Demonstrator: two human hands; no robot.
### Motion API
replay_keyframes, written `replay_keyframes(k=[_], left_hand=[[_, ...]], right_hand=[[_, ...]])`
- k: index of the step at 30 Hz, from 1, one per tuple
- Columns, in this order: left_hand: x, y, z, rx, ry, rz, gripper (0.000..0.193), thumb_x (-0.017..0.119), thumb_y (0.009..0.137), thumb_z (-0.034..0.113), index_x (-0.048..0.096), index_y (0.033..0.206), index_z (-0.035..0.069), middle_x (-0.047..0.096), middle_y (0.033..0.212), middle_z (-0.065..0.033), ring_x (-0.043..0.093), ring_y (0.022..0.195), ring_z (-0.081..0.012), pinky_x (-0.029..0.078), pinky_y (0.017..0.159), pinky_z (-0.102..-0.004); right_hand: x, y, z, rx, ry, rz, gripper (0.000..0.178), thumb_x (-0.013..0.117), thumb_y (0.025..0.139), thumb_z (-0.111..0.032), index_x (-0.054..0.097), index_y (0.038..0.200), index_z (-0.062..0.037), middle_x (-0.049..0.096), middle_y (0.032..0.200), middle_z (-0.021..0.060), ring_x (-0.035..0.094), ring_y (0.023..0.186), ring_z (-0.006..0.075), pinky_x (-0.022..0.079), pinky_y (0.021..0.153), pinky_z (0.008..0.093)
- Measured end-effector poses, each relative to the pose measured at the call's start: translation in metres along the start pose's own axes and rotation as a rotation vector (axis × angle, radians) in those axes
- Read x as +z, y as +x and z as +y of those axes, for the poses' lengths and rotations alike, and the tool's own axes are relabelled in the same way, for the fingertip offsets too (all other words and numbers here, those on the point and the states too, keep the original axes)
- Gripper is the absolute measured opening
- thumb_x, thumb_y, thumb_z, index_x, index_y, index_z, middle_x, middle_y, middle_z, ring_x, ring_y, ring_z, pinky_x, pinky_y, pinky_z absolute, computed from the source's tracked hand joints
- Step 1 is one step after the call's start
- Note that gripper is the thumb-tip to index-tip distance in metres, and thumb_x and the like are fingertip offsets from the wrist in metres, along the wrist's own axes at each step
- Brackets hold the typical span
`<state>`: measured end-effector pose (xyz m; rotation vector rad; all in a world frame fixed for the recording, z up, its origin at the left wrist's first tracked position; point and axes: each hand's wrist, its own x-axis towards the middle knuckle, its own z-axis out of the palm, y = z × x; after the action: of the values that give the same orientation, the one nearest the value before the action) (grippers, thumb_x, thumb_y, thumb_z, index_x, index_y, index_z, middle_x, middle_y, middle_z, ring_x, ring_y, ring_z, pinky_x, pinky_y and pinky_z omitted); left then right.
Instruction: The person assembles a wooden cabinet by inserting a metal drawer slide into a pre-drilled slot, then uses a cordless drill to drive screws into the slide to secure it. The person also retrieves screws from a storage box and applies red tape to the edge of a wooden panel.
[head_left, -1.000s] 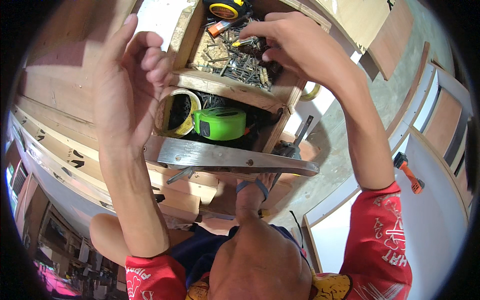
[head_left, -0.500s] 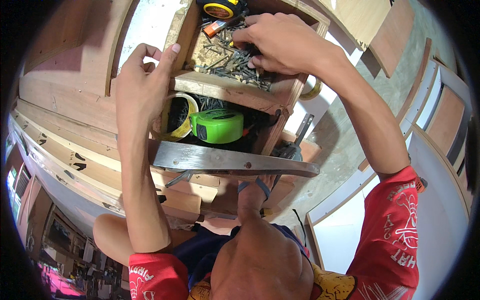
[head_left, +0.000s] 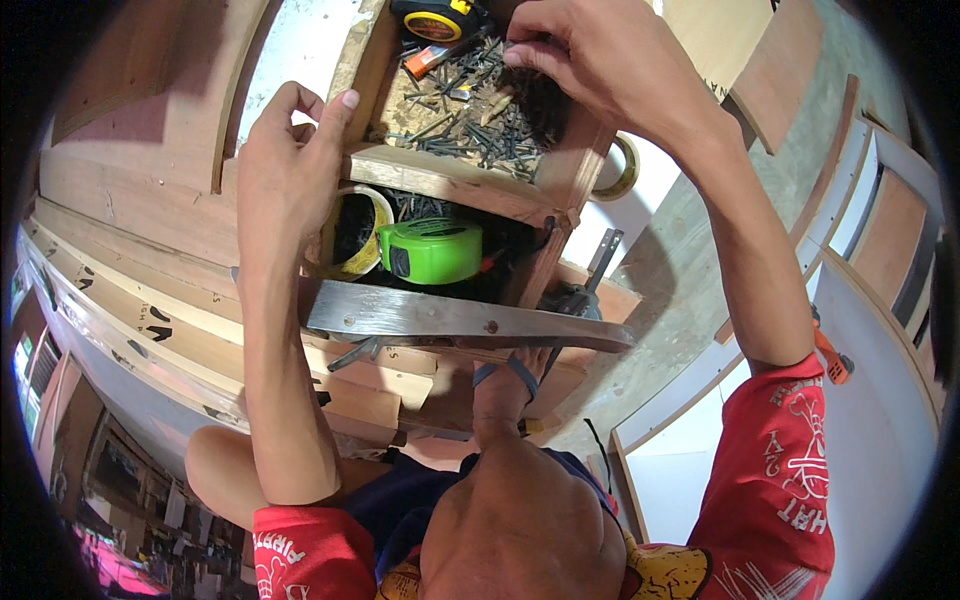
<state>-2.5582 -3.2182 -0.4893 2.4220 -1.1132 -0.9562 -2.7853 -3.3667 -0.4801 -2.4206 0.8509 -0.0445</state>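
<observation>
My right hand (head_left: pixel 625 65) is over the far right of a wooden box's upper compartment, thumb and fingertips closed in a pinch; anything between them is too small to make out. Below it lie loose dark nails (head_left: pixel 490 140), with an orange-and-silver tool (head_left: pixel 428 60) and a black-and-yellow tape measure (head_left: pixel 440 22). At the box's left wall (head_left: pixel 362 60), my left hand (head_left: pixel 288 150) rests with fingers loosely curled and thumb held apart, nothing visible in it. The nearer compartment holds a green tape measure (head_left: pixel 435 250), a roll of tape (head_left: pixel 370 240) and more dark nails.
A flat metal bar (head_left: pixel 420 318) lies across the box's near side. A dark tool (head_left: pixel 590 280) stands by the near right corner, and another tape roll (head_left: pixel 622 170) lies right of the box. Wooden boards (head_left: pixel 130 290) stretch left; an orange-and-black tool (head_left: pixel 832 358) lies right.
My right hand has lifted from the nails and moved up and to the right, its fingertips drawn together. My left hand has barely moved.
</observation>
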Motion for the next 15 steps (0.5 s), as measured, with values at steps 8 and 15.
replay_keyframes(k=[8, 15], left_hand=[[0.001, -0.001, 0.000, 0.003, -0.025, 0.005, 0.041, 0.071, 0.100, 0.040, 0.059, 0.093, 0.002, 0.062, 0.066, -0.0089, 0.054, 0.060, -0.0147, 0.043, 0.059, -0.0338], [0.001, -0.002, 0.005, -0.009, -0.043, -0.007, 0.041, 0.071, 0.101, 0.039, 0.059, 0.092, 0.002, 0.062, 0.065, -0.0078, 0.054, 0.060, -0.0146, 0.043, 0.059, -0.0335]], right_hand=[[0.040, -0.011, 0.003, -0.210, -0.010, 0.082, 0.029, 0.082, 0.086, -0.023, 0.070, 0.109, -0.0101, 0.067, 0.101, 0.0134, 0.070, 0.095, 0.0364, 0.056, 0.081, 0.0486], [0.075, -0.002, -0.004, -0.010, -0.256, -0.017, 0.023, 0.079, 0.083, -0.017, 0.073, 0.105, -0.0108, 0.071, 0.102, 0.0107, 0.073, 0.096, 0.0362, 0.059, 0.081, 0.0495]])
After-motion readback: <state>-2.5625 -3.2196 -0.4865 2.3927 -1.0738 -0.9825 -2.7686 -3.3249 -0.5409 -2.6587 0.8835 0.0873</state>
